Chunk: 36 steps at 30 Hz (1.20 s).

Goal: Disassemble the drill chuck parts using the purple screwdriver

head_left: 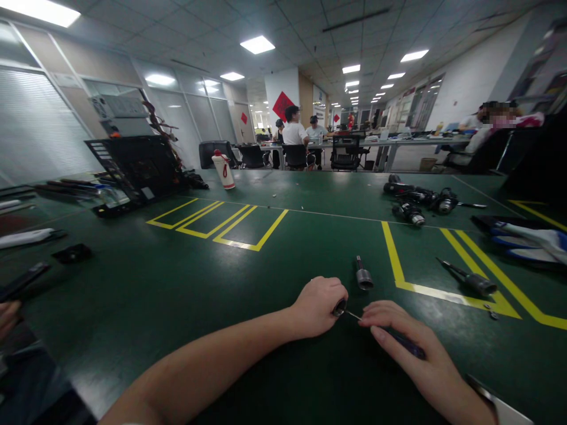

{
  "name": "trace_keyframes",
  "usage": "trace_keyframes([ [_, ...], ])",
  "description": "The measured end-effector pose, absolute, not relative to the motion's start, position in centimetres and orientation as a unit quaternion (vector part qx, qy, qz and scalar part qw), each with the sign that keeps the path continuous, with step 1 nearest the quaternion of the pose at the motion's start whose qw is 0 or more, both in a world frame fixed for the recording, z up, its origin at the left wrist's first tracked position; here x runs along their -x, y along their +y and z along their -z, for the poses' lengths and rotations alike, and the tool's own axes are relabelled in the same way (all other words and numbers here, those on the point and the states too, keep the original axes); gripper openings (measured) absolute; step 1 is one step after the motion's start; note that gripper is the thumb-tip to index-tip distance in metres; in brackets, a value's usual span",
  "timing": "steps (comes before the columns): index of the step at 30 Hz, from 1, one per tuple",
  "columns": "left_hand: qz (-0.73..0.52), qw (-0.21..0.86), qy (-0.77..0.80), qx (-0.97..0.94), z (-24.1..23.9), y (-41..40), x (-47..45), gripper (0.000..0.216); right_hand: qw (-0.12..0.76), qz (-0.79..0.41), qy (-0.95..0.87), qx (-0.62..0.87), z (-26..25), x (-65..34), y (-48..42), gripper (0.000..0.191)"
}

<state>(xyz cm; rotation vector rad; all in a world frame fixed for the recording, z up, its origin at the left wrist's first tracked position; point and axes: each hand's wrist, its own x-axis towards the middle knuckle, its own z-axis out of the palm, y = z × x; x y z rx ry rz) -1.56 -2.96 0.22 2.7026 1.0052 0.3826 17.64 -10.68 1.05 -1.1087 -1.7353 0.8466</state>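
Note:
My left hand (322,304) is closed around a dark, round metal part (339,307), whose hollow end faces right. My right hand (405,339) grips a screwdriver (411,345) with a dark handle. Its thin shaft points left, and the tip meets the open end of the part or lies just in front of it; I cannot tell which. Just beyond my hands stands a grey metal cylinder with a thin stem (364,278). Farther right lies a similar cylinder with a long pointed shaft (476,283), beside a few small metal pieces (491,313).
Yellow tape outlines (239,243) mark the green table (186,277). Black tools (416,198) lie at the back right, blue-and-white items (531,239) at the far right. A white bottle (224,170) and black equipment rack (142,168) stand back left. Another person's hand (9,319) shows at left.

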Motion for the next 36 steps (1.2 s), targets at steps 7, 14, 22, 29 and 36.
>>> trace_keyframes([
  [7,-0.189,0.194,0.335,-0.902,-0.3,-2.6,1.9,0.009,0.429,-0.486,-0.592,0.479,-0.4,-18.4,-10.0,0.024],
  [14,-0.256,0.26,0.328,-0.871,0.5,-2.0,1.9,0.009,0.44,-0.451,-0.616,0.473,-0.4,-18.1,-10.1,0.022],
  [22,-0.172,0.187,0.339,-0.906,0.1,-2.5,1.8,0.009,0.447,-0.33,-0.695,0.456,-1.7,-17.4,-11.2,0.018],
  [29,-0.187,0.201,0.317,-0.908,-0.4,-2.7,1.9,0.007,0.435,-0.447,-0.62,0.476,-0.7,-18.0,-10.2,0.023],
  [36,-0.218,0.264,0.325,-0.881,-0.1,-2.3,2.0,0.008,0.452,-0.499,-0.555,0.488,-0.1,-18.2,-10.0,0.026],
])
